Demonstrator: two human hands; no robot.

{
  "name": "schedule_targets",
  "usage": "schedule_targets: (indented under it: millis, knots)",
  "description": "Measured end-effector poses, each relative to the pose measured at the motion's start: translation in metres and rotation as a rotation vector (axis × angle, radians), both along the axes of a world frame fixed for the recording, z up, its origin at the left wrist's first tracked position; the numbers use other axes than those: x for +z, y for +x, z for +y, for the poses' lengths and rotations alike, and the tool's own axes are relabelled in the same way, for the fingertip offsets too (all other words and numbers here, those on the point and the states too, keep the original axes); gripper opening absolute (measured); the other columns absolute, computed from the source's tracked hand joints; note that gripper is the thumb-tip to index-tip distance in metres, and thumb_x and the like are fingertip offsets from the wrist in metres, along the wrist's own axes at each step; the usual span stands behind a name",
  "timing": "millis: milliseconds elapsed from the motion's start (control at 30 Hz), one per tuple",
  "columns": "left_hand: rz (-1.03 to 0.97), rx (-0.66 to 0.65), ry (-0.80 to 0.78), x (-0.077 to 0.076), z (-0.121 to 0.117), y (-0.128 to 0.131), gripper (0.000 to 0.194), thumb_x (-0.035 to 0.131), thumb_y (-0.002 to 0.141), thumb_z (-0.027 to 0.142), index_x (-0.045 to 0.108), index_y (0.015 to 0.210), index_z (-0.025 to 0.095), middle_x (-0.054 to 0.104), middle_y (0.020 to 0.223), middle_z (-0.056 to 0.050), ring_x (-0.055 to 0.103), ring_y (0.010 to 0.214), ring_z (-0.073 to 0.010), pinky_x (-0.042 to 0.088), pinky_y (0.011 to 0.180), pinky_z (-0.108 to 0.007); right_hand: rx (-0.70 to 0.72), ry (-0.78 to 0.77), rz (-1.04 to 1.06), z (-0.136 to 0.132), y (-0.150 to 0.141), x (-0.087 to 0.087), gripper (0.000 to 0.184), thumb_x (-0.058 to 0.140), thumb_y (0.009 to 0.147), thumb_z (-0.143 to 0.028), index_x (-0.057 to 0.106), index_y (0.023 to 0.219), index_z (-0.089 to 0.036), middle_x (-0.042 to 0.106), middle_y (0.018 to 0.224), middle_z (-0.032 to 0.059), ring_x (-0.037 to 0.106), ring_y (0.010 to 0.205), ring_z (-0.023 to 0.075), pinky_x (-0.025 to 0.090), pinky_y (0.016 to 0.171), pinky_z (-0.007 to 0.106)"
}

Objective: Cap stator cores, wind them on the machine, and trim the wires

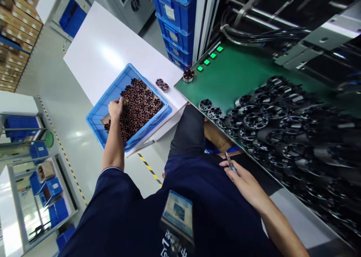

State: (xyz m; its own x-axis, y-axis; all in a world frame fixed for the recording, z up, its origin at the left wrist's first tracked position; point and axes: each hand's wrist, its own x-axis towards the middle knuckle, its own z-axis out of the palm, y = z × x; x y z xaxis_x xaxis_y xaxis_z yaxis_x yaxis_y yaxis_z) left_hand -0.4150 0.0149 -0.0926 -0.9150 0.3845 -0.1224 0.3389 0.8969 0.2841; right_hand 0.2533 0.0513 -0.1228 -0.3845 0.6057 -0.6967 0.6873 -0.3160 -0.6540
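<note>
an id badge (pixel 177 215) hangs on the navy shirt (pixel 113 208); right of the badge, the right hand (pixel 244 183) pinches a slim pen (pixel 230 163) between narrow fingers; left of it, the left hand (pixel 115 108) rests among copper-wound stators (pixel 141 108) in a blue crate (pixel 103 116), its grip hidden.

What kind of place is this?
This looks like a factory assembly line for small electric motors: a blue crate holds copper-wound stators, black ring-shaped parts crowd a green panel, and blue bins are stacked nearby.

one left hand (pixel 115 108), one right hand (pixel 245 185), one blue crate (pixel 113 88), four green buttons (pixel 213 55), three loose copper-wound stators (pixel 159 82)
</note>
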Motion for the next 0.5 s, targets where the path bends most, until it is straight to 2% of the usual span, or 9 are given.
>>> schedule_targets:
  millis: [67,167,233,300,367,400,433,500]
  knots:
    - [-0.027,-0.043,-0.001,-0.004,-0.004,0.001,0.051,0.068,0.120,0.062,0.083,0.111,0.015,0.087,0.117,-0.012,0.081,0.124,-0.0306,0.060,0.123,-0.052,0.011,0.002,-0.015,0.000,-0.003,-0.001,0.055,0.066,0.090,-0.071,0.088,0.115,-0.027,0.082,0.089,0.0063,0.076,0.084,0.0284,0.061,0.082,0.039]
    - [-0.068,-0.118,0.022,0.001,-0.013,0.000,0.057,0.056,0.121,0.062,0.086,0.111,0.014,0.089,0.113,-0.016,0.081,0.125,-0.0353,0.059,0.121,-0.049,0.045,-0.008,-0.044,0.000,-0.011,-0.002,0.056,0.065,0.088,-0.072,0.088,0.113,-0.028,0.088,0.102,0.0092,0.080,0.094,0.0319,0.064,0.090,0.043]
    - [-0.074,-0.166,0.053,0.010,-0.016,0.003,0.053,0.064,0.114,0.063,0.086,0.111,0.015,0.088,0.115,-0.018,0.081,0.127,-0.0409,0.059,0.123,-0.054,0.064,-0.012,-0.060,0.001,-0.017,-0.001,0.057,0.064,0.087,-0.073,0.089,0.113,-0.029,0.091,0.113,0.0107,0.083,0.103,0.0353,0.065,0.097,0.047]
    - [-0.032,-0.200,0.111,0.021,-0.011,0.013,0.051,0.077,0.105,0.064,0.086,0.122,0.017,0.085,0.134,-0.022,0.075,0.141,-0.0461,0.053,0.134,-0.062,0.073,-0.014,-0.046,0.004,-0.024,0.004,0.057,0.064,0.087,-0.073,0.090,0.113,-0.029,0.092,0.120,0.0117,0.084,0.111,0.0380,0.065,0.104,0.050]
    - [0.032,-0.286,0.243,0.028,0.006,0.033,0.056,0.085,0.101,0.064,0.083,0.140,0.023,0.076,0.159,-0.023,0.063,0.163,-0.0451,0.040,0.147,-0.065,0.078,-0.014,-0.006,0.007,-0.029,0.010,0.055,0.066,0.089,-0.072,0.090,0.113,-0.029,0.092,0.123,0.0126,0.084,0.115,0.0392,0.064,0.107,0.051]
    - [0.048,-0.377,0.338,0.029,0.021,0.046,0.059,0.086,0.101,0.064,0.082,0.146,0.027,0.071,0.168,-0.021,0.056,0.170,-0.0428,0.034,0.152,-0.064,0.079,-0.011,0.011,0.009,-0.031,0.013,0.053,0.066,0.091,-0.071,0.089,0.113,-0.029,0.092,0.125,0.0127,0.084,0.116,0.0392,0.064,0.108,0.051]
    - [0.048,-0.498,0.435,0.028,0.039,0.061,0.060,0.088,0.102,0.064,0.082,0.150,0.030,0.068,0.173,-0.019,0.052,0.175,-0.0409,0.031,0.154,-0.063,0.080,-0.007,0.021,0.011,-0.033,0.016,0.051,0.066,0.092,-0.069,0.089,0.114,-0.029,0.092,0.127,0.0126,0.083,0.117,0.0390,0.064,0.108,0.051]
    - [-0.009,-0.786,0.565,0.022,0.082,0.095,0.063,0.094,0.098,0.065,0.084,0.151,0.033,0.065,0.178,-0.017,0.051,0.176,-0.0431,0.031,0.154,-0.067,0.085,0.003,0.027,0.012,-0.035,0.021,0.049,0.067,0.094,-0.067,0.088,0.117,-0.029,0.092,0.128,0.0120,0.083,0.116,0.0379,0.064,0.106,0.050]
